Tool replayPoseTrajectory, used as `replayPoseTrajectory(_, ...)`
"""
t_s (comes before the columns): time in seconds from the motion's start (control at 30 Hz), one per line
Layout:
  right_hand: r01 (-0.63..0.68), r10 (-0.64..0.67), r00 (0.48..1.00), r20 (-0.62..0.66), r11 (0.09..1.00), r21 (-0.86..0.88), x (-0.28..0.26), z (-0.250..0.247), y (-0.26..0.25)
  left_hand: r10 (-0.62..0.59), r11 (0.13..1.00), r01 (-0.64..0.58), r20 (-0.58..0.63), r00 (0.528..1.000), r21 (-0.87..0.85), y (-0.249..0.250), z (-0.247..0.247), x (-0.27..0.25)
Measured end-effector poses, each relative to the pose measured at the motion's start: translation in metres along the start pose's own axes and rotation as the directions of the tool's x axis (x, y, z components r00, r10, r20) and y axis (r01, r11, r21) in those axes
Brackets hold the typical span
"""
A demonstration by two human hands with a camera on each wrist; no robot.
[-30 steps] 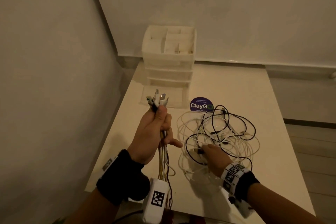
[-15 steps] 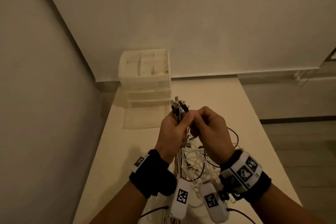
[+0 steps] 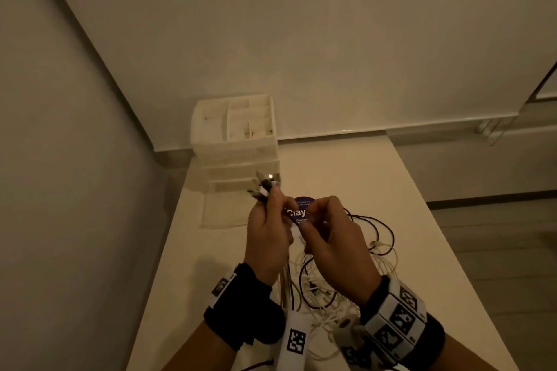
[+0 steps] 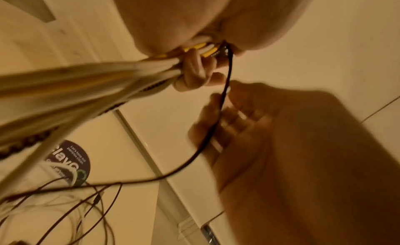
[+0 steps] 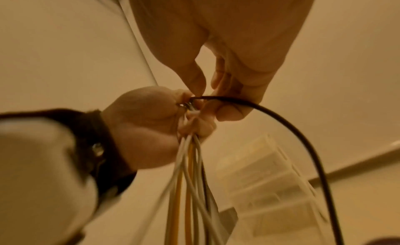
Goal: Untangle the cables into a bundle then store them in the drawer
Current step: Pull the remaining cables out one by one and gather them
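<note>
My left hand (image 3: 266,235) grips a bundle of white and yellow cables (image 5: 190,180) upright above the table, plug ends (image 3: 265,184) sticking out on top. My right hand (image 3: 327,229) is just right of it and pinches a black cable (image 5: 303,137) where it enters the left fist. That black cable (image 4: 225,87) curves down to the tangled pile of white and black cables (image 3: 370,253) on the table. The white drawer unit (image 3: 238,141) stands at the table's far left, its bottom drawer (image 3: 224,209) pulled out.
A round purple sticker (image 3: 301,211) lies on the white table (image 3: 346,178) behind my hands. Walls close in the table at the left and the back. The table's right edge drops to the floor (image 3: 497,235).
My right hand has left the pile on the table and come up to the left hand with a black cable. The two hands now stand slightly apart.
</note>
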State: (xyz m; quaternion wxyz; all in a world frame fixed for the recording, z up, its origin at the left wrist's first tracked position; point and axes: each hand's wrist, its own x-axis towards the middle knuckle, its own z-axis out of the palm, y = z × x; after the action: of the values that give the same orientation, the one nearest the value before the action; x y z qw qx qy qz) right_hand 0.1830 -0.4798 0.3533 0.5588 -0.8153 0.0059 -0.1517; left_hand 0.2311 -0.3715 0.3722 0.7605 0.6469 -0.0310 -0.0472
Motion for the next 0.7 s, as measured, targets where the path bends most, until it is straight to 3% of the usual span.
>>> replayPoseTrajectory(0.1, 0.044, -0.03, 0.983, 0.179, 0.996, -0.075, -0.014, 0.002, 0.018, 0.018, 0.987, -0.029, -0.076, 0.997, -0.156, 0.013, -0.016, 0.012)
replayPoseTrajectory(0.2, 0.012, -0.008, 0.958, 0.287, 1.0, -0.014, -0.024, 0.0, 0.045, 0.125, 0.964, -0.148, -0.116, 0.985, -0.223, 0.026, -0.036, 0.019)
replayPoseTrajectory(0.27, -0.028, 0.028, 0.948, 0.316, 1.0, -0.004, -0.025, -0.002, 0.062, 0.189, 0.942, -0.217, -0.129, 0.974, -0.257, 0.036, -0.049, 0.019)
replayPoseTrajectory(0.4, -0.11, 0.101, 0.946, 0.308, 0.994, 0.013, -0.022, -0.005, 0.081, 0.176, 0.922, -0.203, -0.108, 0.978, -0.329, 0.06, -0.069, 0.017)
replayPoseTrajectory(0.57, -0.202, 0.198, 0.951, 0.237, 0.979, -0.005, -0.015, -0.002, 0.092, 0.278, 0.937, -0.286, -0.07, 0.958, -0.198, 0.079, -0.087, 0.008)
replayPoseTrajectory(0.63, -0.219, 0.208, 0.95, 0.233, 0.975, 0.023, -0.011, 0.001, 0.084, 0.27, 0.963, -0.27, 0.024, 0.963, 0.011, 0.076, -0.078, 0.002)
replayPoseTrajectory(0.7, -0.186, 0.164, 0.952, 0.258, 0.981, 0.062, -0.001, 0.002, 0.064, 0.233, 0.922, -0.259, 0.123, 0.965, 0.288, 0.06, -0.062, 0.0)
